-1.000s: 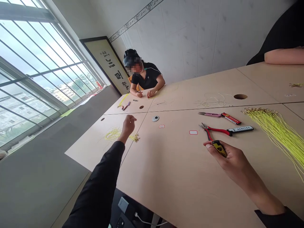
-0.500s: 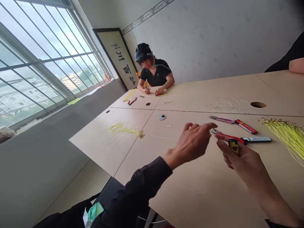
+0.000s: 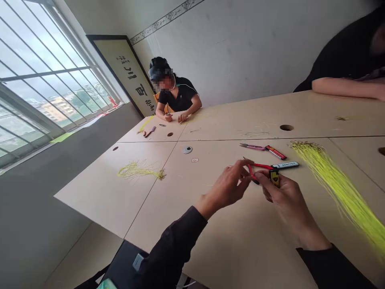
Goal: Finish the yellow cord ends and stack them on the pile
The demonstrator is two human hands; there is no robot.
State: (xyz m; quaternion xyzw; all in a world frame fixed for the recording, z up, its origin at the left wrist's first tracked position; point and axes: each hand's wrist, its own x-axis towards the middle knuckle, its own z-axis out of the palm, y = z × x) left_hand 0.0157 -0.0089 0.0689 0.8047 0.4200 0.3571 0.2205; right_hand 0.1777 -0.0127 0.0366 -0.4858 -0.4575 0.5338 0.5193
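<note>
My left hand (image 3: 231, 181) has its fingers closed near my right fingertips, in front of red-handled pliers (image 3: 262, 165) lying on the table. A faint, pale thin cord (image 3: 207, 185) shows on the table beside this hand; its end at the fingertips is hard to make out. Closed in my right hand (image 3: 284, 196) is a yellow and black lighter (image 3: 274, 177), upright, with thumb and forefinger pinched toward my left hand. Right of it lies a bundle of bright yellow cords (image 3: 333, 176) with metal ends. A smaller yellow cord bundle (image 3: 141, 170) is on the left.
Pink-handled scissors (image 3: 252, 147) and a red lighter (image 3: 276, 152) lie beyond the pliers, near a white-labelled lighter (image 3: 285, 165). The table (image 3: 240, 241) has cable holes and a grey cap (image 3: 187, 149). A co-worker (image 3: 177, 96) sits opposite; another person's arm (image 3: 343, 87) rests far right.
The view has swung right, bringing more of the right-hand cord bundle and the second person into sight. My hands have drawn together until their fingertips meet; the lighter stays in my right hand.
</note>
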